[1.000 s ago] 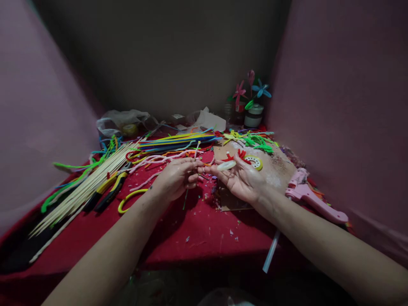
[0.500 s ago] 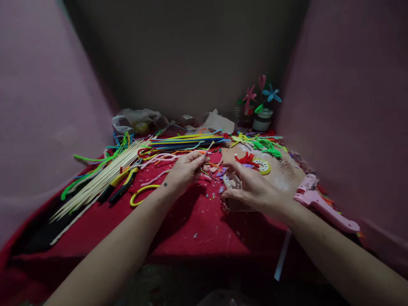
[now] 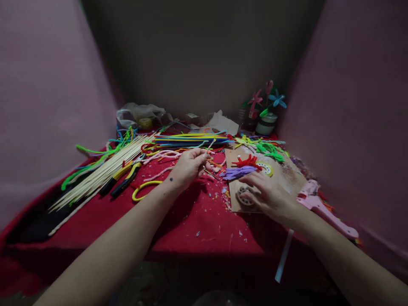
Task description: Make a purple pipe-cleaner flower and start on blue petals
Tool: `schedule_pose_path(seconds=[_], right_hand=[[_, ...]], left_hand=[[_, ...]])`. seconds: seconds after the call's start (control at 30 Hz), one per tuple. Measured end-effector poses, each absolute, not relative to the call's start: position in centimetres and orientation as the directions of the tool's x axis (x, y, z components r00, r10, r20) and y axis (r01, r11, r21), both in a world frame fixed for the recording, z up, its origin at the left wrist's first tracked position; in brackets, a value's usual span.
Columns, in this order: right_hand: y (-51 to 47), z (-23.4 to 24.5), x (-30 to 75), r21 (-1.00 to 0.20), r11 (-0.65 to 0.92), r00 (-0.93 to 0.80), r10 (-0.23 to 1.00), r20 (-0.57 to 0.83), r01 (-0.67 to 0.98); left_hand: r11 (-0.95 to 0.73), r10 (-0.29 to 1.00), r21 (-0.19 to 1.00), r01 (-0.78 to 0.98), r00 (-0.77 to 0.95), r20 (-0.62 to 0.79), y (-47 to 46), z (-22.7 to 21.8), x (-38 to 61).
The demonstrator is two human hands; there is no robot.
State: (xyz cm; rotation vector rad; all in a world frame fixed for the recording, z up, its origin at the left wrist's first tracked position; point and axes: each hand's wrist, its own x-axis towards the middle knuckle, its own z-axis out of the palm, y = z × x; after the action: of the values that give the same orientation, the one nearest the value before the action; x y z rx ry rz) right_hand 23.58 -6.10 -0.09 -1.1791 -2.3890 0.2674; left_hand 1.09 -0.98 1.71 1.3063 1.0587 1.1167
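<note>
My left hand [image 3: 195, 166] is closed in a pinch around a thin pale stick [image 3: 212, 144], whose tip pokes up past the fingers. A bit of orange shows at the fingertips; the rest is hidden by the hand. Over the board [image 3: 235, 205], my right hand [image 3: 267, 191] has its fingers apart around a whitish ring-shaped spool with holes [image 3: 245, 196], which lies on the board's near left corner. Purple fuzzy stems [image 3: 238, 172] and red fuzzy stems [image 3: 247, 161] lie just beyond that hand, beside a yellow-rimmed spool [image 3: 267, 169].
Thin wooden sticks [image 3: 105, 174], pliers [image 3: 123, 178] and yellow-handled scissors [image 3: 143, 187] lie to the left. Coloured pipe cleaners [image 3: 191, 139] stretch across the back. A pink glue gun [image 3: 325, 210] is at the right edge. Fuzzy flowers [image 3: 277, 98] stand near a jar [image 3: 266, 124].
My right hand has moved right and set the whitish spool down on the board, and its fingers have loosened, uncovering the purple stems. The left hand keeps its pinch. The view has shifted slightly.
</note>
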Motion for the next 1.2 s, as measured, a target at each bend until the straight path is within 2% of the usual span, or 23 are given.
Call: schedule_pose_path(seconds=[0.1, 0.2, 0.5, 0.6, 0.7, 0.87, 1.03, 1.2], right_hand=[[-5.8, 1.5, 23.5, -0.372, 0.573, -0.439, 0.811, 0.387, 0.73], [-5.1, 2.6, 23.6, -0.317, 0.519, -0.381, 0.83, 0.407, 0.794], [-2.0, 2.3, 24.2, 0.092, 0.358, -0.368, 0.877, 0.309, 0.929], [-1.9, 1.4, 23.9, 0.125, 0.358, -0.379, 0.87, 0.316, 0.925], [-1.7, 0.8, 24.0, 0.056, 0.387, -0.379, 0.849, 0.369, 0.92], [-1.3, 0.9, 24.5, -0.078, 0.366, -0.278, 0.813, 0.513, 0.927], [-1.5, 1.4, 24.5, -0.357, 0.379, 0.033, 0.645, 0.764, 0.854], [-2.0, 1.0, 24.2, -0.606, 0.512, 0.267, 0.587, 0.765, 0.609]], left_hand=[[-0.035, 0.979, 0.999, -0.016, 0.198, 0.038, -1.1, 1.7, 1.2], [-0.033, 0.977, 0.999, -0.01, 0.211, 0.035, -1.3, 1.8, 1.3], [-0.022, 0.975, 1.0, 0.008, 0.22, 0.02, -1.9, 2.2, 1.8], [-0.006, 0.972, 1.0, 0.005, 0.235, 0.005, -1.9, 1.9, 1.9], [0.016, 0.968, 1.0, -0.011, 0.249, -0.013, -1.8, 1.5, 2.0], [0.061, 0.969, 0.998, -0.007, 0.241, -0.057, -1.6, 0.9, 2.1], [0.115, 0.951, 0.98, -0.163, 0.302, -0.061, -1.2, 0.4, 2.0], [0.215, 0.914, 0.931, -0.295, 0.396, -0.085, -1.1, 0.4, 1.6]])
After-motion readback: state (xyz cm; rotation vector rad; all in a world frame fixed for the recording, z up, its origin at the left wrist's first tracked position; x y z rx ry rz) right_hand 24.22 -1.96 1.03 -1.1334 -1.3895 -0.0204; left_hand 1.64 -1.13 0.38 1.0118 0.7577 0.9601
